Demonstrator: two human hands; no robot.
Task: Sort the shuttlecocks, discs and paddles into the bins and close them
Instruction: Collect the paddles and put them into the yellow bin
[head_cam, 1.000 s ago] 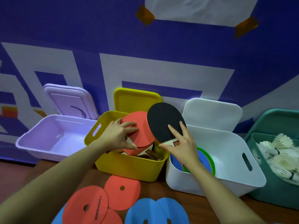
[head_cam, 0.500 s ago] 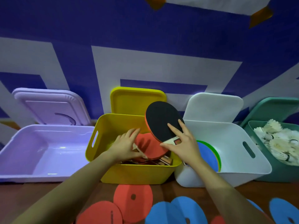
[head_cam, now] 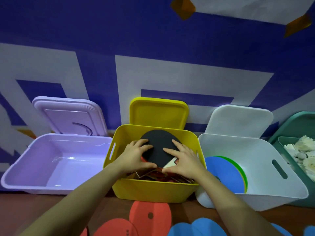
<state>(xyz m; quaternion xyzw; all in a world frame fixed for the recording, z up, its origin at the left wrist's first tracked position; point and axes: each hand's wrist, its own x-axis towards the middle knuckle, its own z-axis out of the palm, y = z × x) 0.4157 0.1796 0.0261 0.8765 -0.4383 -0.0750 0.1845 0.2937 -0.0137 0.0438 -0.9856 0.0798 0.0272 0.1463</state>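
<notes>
Head view. Four bins stand in a row against a blue/white wall, all w/ lids up.

1. Yellow bin (head_cam: 153, 189), centre: holds a pile of paddles. Top item is the black-faced paddle (head_cam: 160, 149), lying tilted on the pile, blade toward the back wall, pale handle stub toward the viewer. Wooden handles (head_cam: 150, 173) of other paddles show beneath it. Yellow lid (head_cam: 158, 113) stands upright behind the bin.

2. Left hand (head_cam: 136, 155): inside the yellow bin, fingers spread and nearly straight, resting on the left edge of the black blade; thumb at the lower rim of the blade. Cannot tell if the thumb hooks under.

3. Right hand (head_cam: 183, 159): fingers spread, lying flat on the right side of the blade, thumb near the handle stub. No curl round the paddle seen; pressing, not gripping.

4. White bin (head_cam: 255, 198), just right of yellow, tipped toward the viewer: blue disc (head_cam: 225, 172) leans on edge inside, green disc (head_cam: 238, 169) behind it.

5. Purple bin (head_cam: 22, 176), left, touching or just beside yellow.

6. Teal bin (head_cam: 279, 143), far right, partly cut off: shuttlecocks (head_cam: 301, 150) inside.

7. Floor, near edge: red discs (head_cam: 150, 217) below the yellow bin, overlapping; blue discs (head_cam: 196, 229) to their right.
</notes>
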